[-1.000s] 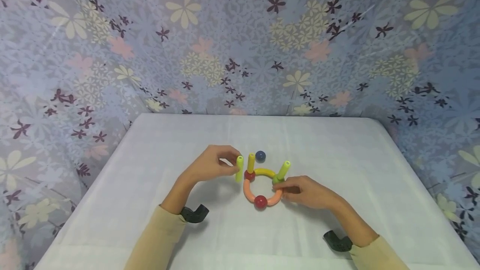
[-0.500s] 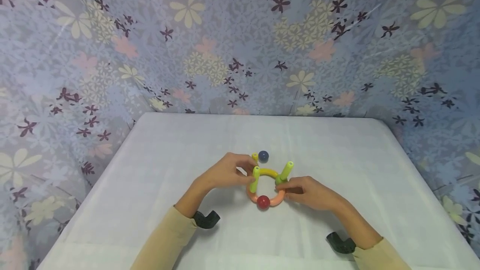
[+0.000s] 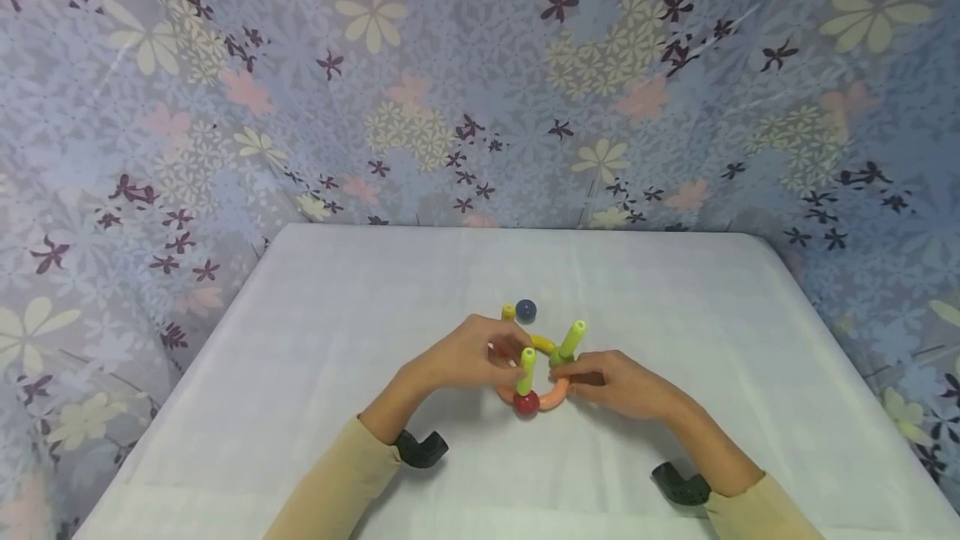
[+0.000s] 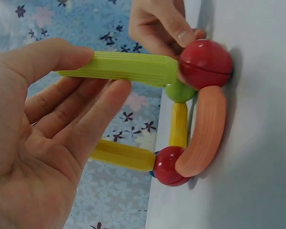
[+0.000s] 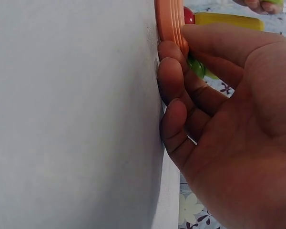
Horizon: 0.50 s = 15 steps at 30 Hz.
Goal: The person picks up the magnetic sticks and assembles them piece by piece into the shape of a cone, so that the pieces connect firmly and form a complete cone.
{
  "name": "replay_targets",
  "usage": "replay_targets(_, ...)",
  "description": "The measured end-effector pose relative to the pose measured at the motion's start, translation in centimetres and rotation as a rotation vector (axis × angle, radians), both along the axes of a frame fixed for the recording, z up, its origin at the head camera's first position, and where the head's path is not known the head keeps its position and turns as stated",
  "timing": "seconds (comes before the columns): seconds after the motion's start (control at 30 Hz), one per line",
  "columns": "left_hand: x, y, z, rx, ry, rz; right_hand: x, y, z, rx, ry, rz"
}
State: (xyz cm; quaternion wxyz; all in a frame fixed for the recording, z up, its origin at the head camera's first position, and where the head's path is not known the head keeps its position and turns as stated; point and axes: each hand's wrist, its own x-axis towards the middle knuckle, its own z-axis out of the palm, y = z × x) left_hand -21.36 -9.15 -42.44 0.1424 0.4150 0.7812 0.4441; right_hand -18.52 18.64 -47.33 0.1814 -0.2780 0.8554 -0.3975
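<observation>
My left hand (image 3: 472, 354) pinches a light green magnetic rod (image 4: 128, 67) between thumb and fingers. The rod's lower end meets the front red ball (image 4: 206, 64) of a ring of balls and curved rods. With its fingertips my right hand (image 3: 622, 387) pinches the right orange curved rod (image 5: 170, 24) near the green ball (image 5: 196, 68). Another light green rod (image 3: 573, 340) stands tilted on that ball. A yellow rod (image 4: 126, 156) rises from the rear-left red ball (image 4: 170, 167). At the back of the ring lies a yellow curved rod (image 3: 542, 343).
A dark blue ball (image 3: 526, 310) lies behind the ring. White cloth covers the table (image 3: 360, 290); a flowered curtain (image 3: 480, 90) hangs behind it and at the sides. Black wrist bands (image 3: 422, 450) are on both arms.
My left hand has carried the light green rod rightward and toward the front, from left of the ring to on top of the front red ball. The right hand has kept its hold on the ring.
</observation>
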Motion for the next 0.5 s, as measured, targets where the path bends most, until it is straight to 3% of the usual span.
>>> replay_targets(0.17,0.41,0.18,-0.11,-0.005,0.011,-0.013,0.02,-0.07,-0.11,0.008,-0.008,0.003)
replay_targets(0.5,0.6,0.38,-0.02,0.024,-0.064,-0.072,0.05,-0.04,-0.26,0.011,0.034,-0.013)
